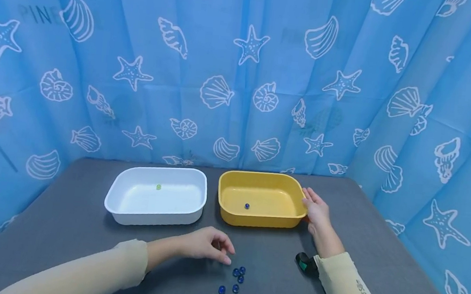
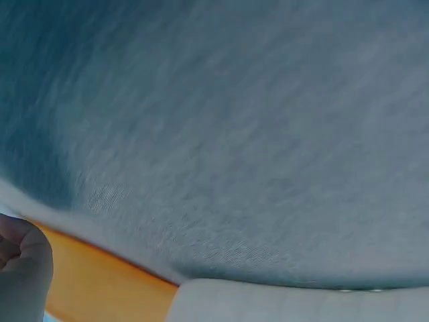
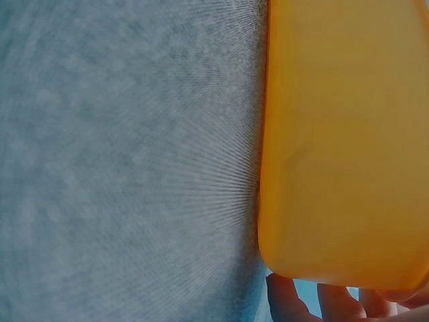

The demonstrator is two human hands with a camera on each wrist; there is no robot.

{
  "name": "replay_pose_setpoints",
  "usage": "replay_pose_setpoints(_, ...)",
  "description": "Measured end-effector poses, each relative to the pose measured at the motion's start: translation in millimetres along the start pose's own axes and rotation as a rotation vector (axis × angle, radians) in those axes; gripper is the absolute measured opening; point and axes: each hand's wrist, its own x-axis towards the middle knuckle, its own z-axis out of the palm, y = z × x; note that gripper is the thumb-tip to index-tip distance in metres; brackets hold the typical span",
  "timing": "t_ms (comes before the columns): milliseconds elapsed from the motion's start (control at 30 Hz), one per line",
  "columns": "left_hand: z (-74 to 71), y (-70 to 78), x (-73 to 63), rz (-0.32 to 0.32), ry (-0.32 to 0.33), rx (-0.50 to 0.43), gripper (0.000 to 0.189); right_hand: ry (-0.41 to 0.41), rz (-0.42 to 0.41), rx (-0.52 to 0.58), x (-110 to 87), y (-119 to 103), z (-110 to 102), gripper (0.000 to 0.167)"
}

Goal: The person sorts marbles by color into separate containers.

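Several small, shiny dark-blue beads (image 1: 240,279) lie on the grey cloth near the front. My left hand (image 1: 205,244) hovers just behind and left of them, fingers loosely bent and nothing visible between thumb and fingers. In the left wrist view, part of that hand (image 2: 23,268) shows at the lower left edge. My right hand (image 1: 318,214) grips the right end of a yellow bin (image 1: 262,221), its fingertips (image 3: 285,295) against the outer wall in the right wrist view. One blue bead (image 1: 247,206) sits inside this bin.
Left of the yellow bin stands a white bin (image 1: 156,217) with a small green bead (image 1: 158,187) in it. A black object with a green patch (image 1: 305,263) lies by the right sleeve. Behind the table (image 1: 266,273) hangs a blue curtain (image 1: 238,119) printed with shells.
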Motion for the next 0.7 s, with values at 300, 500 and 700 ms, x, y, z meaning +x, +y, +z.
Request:
replay_pose_setpoints(300, 9.6, -13.4, -8.8, -0.001, -0.134, 0.046, 0.023, -0.011, -0.012, -0.004, -3.3, 0, 1, 0.053)
replay_pose_setpoints(500, 5.7, -60.3, 7.2, 0.082, -0.243, 0.201, 0.027, -0.005, -0.004, 0.002, -2.3, 0, 0, 0.053)
replay_pose_setpoints(700, 6.3, -85.8, 21.4, 0.13, -0.258, 0.341, 0.027, -0.006, -0.01, -0.007, -2.0, 0, 0, 0.053)
